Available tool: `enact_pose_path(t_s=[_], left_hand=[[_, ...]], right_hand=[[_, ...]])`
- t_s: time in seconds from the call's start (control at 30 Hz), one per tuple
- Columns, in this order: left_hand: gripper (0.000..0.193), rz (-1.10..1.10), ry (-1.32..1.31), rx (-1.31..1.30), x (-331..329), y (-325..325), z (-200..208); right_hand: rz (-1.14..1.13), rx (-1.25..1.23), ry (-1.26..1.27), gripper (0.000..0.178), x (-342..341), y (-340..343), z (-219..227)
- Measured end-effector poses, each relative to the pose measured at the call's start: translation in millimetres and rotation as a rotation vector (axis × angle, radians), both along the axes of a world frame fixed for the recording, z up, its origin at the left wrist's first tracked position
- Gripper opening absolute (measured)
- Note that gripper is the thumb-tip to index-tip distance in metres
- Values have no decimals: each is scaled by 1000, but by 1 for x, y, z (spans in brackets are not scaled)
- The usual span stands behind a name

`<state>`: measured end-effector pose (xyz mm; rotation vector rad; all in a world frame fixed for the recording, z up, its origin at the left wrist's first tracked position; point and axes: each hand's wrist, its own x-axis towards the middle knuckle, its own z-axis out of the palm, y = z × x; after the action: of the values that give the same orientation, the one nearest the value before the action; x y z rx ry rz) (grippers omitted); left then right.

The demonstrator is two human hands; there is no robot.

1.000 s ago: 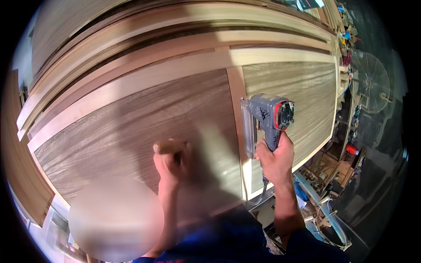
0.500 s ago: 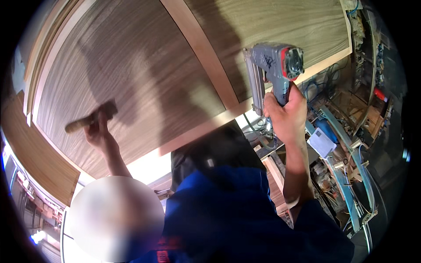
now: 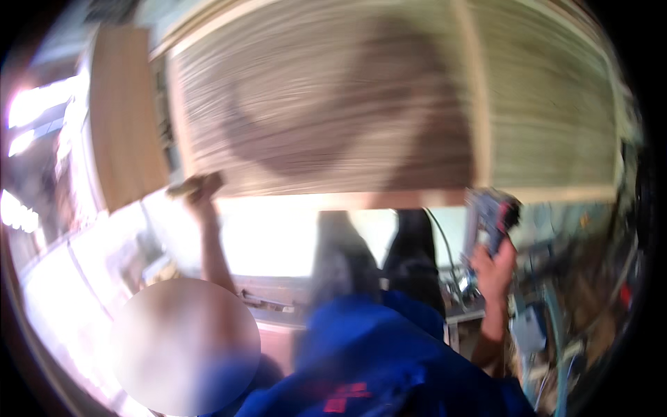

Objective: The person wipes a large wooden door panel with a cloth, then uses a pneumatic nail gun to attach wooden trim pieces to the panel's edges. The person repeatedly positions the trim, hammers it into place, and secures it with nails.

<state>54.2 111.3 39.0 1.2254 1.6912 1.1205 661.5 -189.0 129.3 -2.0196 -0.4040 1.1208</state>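
Note:
My right hand (image 3: 492,270) is wrapped round the handle of a grey and red nail gun (image 3: 495,217), held upright at the near edge of a framed wood panel (image 3: 326,90). My left hand (image 3: 201,203) grips a short brown tool (image 3: 194,185), perhaps a brush; motion blur hides its exact kind. That tool is by the panel's near left corner. The panel has a dark wood-grain face, pale border strips and a pale crossbar (image 3: 478,104). Whether the nail gun touches the panel's edge, I cannot tell.
A brown board (image 3: 125,118) stands left of the panel. A dark hose (image 3: 445,240) hangs near my legs. At the lower right are teal metal rails (image 3: 552,326) and blurred clutter. A blurred disc covers part of my left arm.
The view has swung, so the panel lies more level and further right. My left hand with the brown tool has come to the near corner; the nail gun appears lower, beside the near edge.

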Motion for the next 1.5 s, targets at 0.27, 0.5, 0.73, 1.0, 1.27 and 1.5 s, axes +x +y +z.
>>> enact_pose_path(t_s=[0.27, 0.5, 0.73, 1.0, 1.27, 1.5], left_hand=[[17, -128, 293, -7, -76, 77, 4], [11, -311, 443, 203, -108, 99, -21], [25, -394, 262, -15, -122, 102, -27], [27, -494, 136, -99, -152, 119, -32], [28, -520, 29, -78, -156, 119, -38], [29, -538, 136, -98, -157, 121, -30]], right_hand=[[275, -178, -19, 29, -184, 78, 25], [557, -114, 50, 27, -357, 128, 33], [754, -50, -89, 18, -437, 176, 31], [779, 39, 96, 12, -510, 248, -17], [826, 27, 120, 23, -545, 277, -38], [850, 0, 109, 20, -553, 281, -43]])
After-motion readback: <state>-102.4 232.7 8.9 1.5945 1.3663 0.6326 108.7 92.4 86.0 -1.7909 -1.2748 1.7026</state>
